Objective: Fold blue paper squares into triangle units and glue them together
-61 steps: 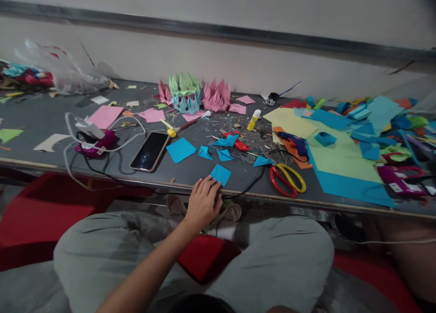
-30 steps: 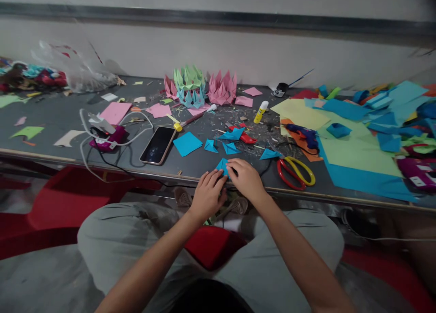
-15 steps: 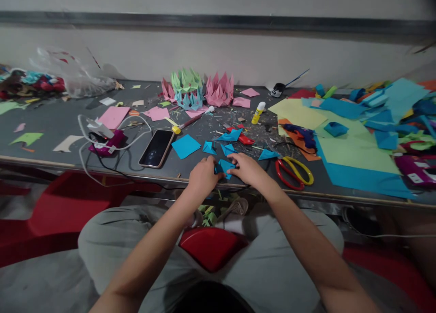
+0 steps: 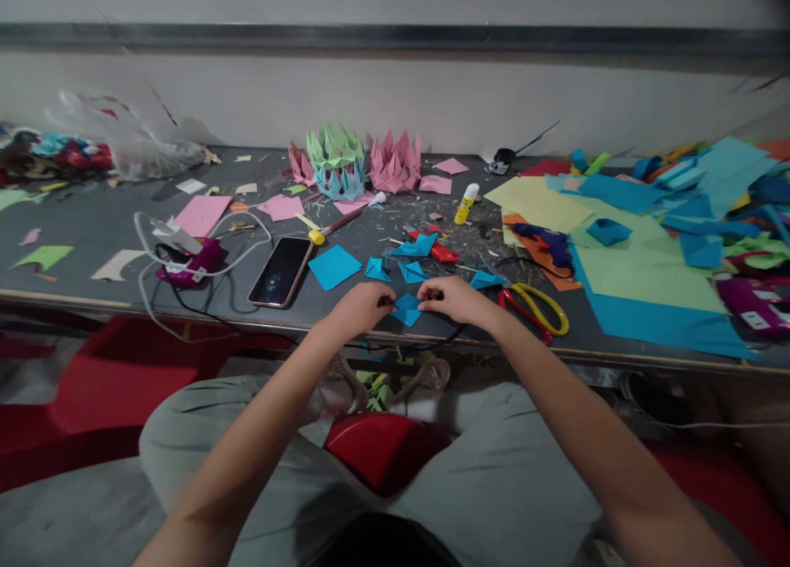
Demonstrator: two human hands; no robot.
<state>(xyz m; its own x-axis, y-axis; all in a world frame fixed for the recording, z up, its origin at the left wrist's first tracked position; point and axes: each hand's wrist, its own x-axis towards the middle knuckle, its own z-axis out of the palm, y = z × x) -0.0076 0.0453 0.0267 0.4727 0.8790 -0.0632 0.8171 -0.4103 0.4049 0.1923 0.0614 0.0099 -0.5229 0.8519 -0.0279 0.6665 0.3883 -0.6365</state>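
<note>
one clear bag [image 4: 151,157], contents unclear, back edge; one phone [image 4: 281,271]; one blue square [image 4: 335,267]; left hand [image 4: 363,306] and right hand [image 4: 455,299], each pinching a side of one folded blue paper [image 4: 407,310] near the desk's [image 4: 92,221] front edge.

Left fingers [image 4: 387,301] and right fingers [image 4: 425,296] pinch folded blue paper [image 4: 407,310].

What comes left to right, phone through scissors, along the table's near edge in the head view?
Phone → left hand → folded blue paper → right hand → scissors
</note>
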